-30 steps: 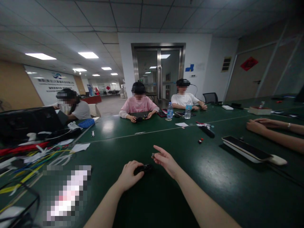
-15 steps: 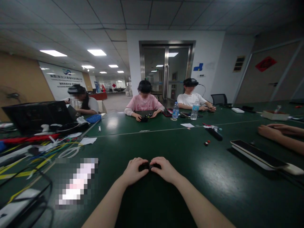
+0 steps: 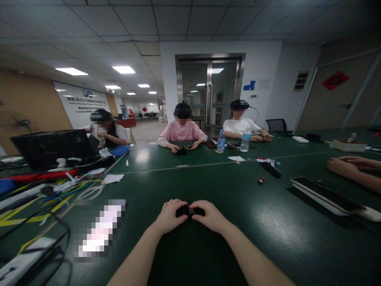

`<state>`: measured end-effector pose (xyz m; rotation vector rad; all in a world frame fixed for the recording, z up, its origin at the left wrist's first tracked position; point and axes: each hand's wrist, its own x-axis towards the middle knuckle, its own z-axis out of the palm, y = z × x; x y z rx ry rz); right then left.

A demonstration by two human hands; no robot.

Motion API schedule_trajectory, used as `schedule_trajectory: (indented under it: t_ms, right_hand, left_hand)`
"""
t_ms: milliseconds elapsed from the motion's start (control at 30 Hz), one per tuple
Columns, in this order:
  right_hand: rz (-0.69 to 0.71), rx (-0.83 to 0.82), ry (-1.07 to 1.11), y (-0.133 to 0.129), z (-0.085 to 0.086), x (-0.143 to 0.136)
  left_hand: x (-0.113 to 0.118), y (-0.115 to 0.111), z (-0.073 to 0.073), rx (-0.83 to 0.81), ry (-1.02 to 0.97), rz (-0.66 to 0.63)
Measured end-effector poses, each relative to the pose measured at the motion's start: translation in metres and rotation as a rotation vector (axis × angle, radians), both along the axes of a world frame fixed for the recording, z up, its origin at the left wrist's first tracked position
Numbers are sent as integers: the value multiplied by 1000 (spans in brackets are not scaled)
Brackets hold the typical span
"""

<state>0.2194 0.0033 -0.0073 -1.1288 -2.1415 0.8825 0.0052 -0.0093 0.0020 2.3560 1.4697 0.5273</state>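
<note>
Low over the green table (image 3: 149, 182), at the bottom centre of the view, a small black object (image 3: 189, 211) is held between both hands. My left hand (image 3: 172, 216) curls its fingers and thumb round the object's left end. Round the right end are the fingers and thumb of my right hand (image 3: 208, 216). The object's middle shows in the narrow gap between the hands. Its finer details are too dark to make out.
A pixelated bright rectangle (image 3: 102, 228) and tangled cables (image 3: 56, 194) lie left. At right are a phone (image 3: 327, 194) on a white block and another person's hands (image 3: 345, 167). Bottles (image 3: 245, 141) stand farther back, near seated people wearing headsets.
The hands have parted slightly, so more of the black object shows between them. The whole view has shifted a little. The person at far left has a hand nearer the face.
</note>
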Motion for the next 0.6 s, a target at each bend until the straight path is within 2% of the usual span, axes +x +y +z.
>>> schedule_trajectory:
  t_ms: [200, 400, 600]
  right_hand:
    - [-9, -76, 73, 1, 3, 4]
    - [-10, -65, 66, -2, 7, 3]
    - [0, -15, 69, -1, 4, 1]
  left_hand:
    - [1, 0, 1, -25, 9, 28]
    - [1, -2, 4, -28, 5, 25]
    - [-2, 0, -1, -9, 0, 16]
